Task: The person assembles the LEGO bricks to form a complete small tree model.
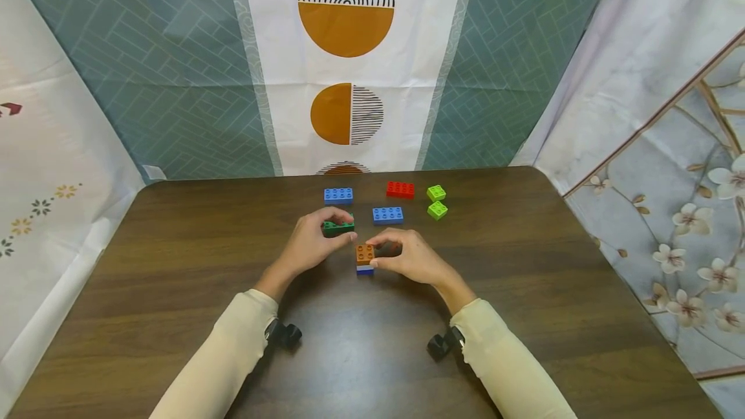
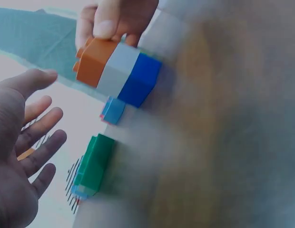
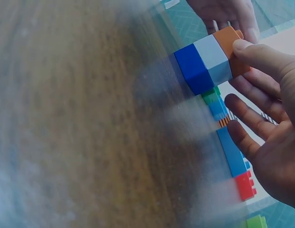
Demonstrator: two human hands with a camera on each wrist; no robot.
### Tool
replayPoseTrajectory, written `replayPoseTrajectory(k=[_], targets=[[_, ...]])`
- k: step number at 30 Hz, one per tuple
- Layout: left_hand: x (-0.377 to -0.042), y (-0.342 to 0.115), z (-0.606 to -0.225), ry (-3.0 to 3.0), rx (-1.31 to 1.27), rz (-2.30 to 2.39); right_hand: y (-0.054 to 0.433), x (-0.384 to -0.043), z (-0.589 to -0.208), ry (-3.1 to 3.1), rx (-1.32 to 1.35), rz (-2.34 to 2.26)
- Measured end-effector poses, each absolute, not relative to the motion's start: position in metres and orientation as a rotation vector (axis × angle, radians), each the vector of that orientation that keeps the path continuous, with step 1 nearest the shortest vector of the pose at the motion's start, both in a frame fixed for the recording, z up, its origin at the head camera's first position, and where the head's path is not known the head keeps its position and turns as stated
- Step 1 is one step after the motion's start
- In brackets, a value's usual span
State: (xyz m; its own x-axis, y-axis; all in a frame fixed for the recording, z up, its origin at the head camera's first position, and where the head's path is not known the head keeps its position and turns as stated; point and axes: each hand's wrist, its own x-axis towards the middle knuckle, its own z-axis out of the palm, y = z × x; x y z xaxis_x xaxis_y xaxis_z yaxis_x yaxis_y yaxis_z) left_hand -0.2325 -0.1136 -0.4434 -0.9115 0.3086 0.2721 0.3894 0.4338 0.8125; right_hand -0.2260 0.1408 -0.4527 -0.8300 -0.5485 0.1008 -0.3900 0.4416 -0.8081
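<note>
A small stack of bricks stands upright on the table, with an orange brick [image 1: 365, 254] on top, a white brick [image 3: 213, 58] in the middle and a blue brick [image 2: 140, 80] at the bottom. My right hand [image 1: 416, 257] pinches the orange brick between thumb and fingers; its other fingers spread loosely in the right wrist view. Just left of the stack, my left hand [image 1: 311, 241] hovers with fingers relaxed around a gap. Behind those fingers lies a green brick [image 2: 97, 164], partly hidden in the head view and apart from the hand in the left wrist view.
Farther back lie two light blue bricks, one left [image 1: 338, 196] and one nearer the middle [image 1: 387, 215]. A red brick [image 1: 400, 189] and two lime bricks, one behind [image 1: 436, 193] the other [image 1: 437, 210], sit to the right. Patterned cloth [image 1: 192, 83] hangs beyond the wooden table [image 1: 174, 315].
</note>
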Motion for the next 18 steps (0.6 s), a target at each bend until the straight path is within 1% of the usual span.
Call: replayPoseTrajectory(k=[8, 18], targets=[[-0.256, -0.12, -0.441, -2.713, -0.541, -1.404, 0.141, -0.227, -0.452, 2.514, -0.809, -1.316], [-0.277, -0.123, -0.457, -2.822, -0.514, -1.402, 0.142, -0.226, -0.452, 2.507, -0.804, -1.312]])
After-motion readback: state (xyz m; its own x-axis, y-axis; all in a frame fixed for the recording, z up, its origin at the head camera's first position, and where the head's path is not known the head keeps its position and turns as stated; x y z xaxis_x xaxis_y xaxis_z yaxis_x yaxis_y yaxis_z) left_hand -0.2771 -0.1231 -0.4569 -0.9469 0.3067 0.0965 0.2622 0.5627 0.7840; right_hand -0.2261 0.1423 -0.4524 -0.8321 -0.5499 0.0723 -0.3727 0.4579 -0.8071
